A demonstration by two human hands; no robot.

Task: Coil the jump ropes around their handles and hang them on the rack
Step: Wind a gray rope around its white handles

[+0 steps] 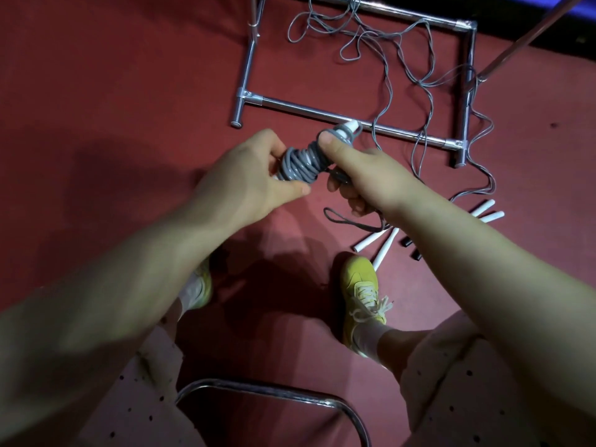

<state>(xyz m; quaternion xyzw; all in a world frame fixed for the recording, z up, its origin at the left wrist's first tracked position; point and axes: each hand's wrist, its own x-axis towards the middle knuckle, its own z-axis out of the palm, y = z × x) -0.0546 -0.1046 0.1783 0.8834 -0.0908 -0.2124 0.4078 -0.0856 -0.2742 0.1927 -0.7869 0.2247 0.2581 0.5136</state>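
A grey jump rope point(300, 164) is wound in a thick coil around white handles, whose tip point(350, 126) sticks out at the top. My left hand point(248, 182) grips the lower end of the coil. Around its upper part my right hand point(361, 175) is curled, thumb pressed on the cord, with a dark strap loop point(348, 221) hanging below it. Loose grey rope point(387, 56) lies tangled on the floor across the base of the chrome rack point(309, 111). More white handles point(383, 243) and another pair point(487, 211) lie on the floor to the right.
The floor is red carpet point(129, 75). A slanted metal pole point(529, 37) rises at the upper right. My yellow shoes point(359, 285) stand below the hands. A chrome chair frame point(274, 391) curves at the bottom. Two short black handle ends point(411, 248) lie by the white handles.
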